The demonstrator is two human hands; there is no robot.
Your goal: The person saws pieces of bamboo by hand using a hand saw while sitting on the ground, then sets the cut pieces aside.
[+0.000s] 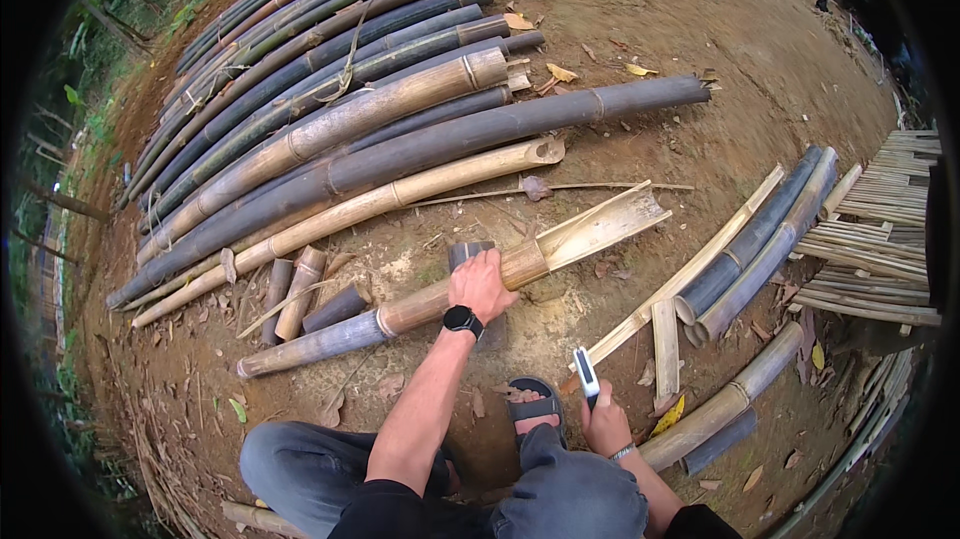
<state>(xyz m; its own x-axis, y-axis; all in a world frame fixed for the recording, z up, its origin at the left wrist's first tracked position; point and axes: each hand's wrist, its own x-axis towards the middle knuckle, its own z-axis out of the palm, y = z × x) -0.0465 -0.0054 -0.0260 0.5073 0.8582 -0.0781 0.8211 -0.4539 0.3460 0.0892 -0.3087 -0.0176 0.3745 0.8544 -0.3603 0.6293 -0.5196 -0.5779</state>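
My left hand point(482, 286), with a dark watch at its wrist, presses down on a bamboo pole point(425, 305) that lies slantwise before me. Its fingers are closed over the top of the pole. The pole's right end is cut open into a pale trough point(605, 227). Under the pole, by my left hand, sits a short dark bamboo block point(470, 253). Low on the right, my right hand point(606, 426) is closed around a tool point(586, 375) with a white, frame-like end and a dark handle; its exact kind does not show. The tool is apart from the pole.
Long bamboo poles point(400, 151) lie stacked at the far left. Short bamboo pieces point(300, 294) rest beside the pole's left part. Split bamboo lengths point(745, 249) and a slatted bamboo platform point(875, 234) are at right. My sandalled foot point(532, 404) is close to the pole.
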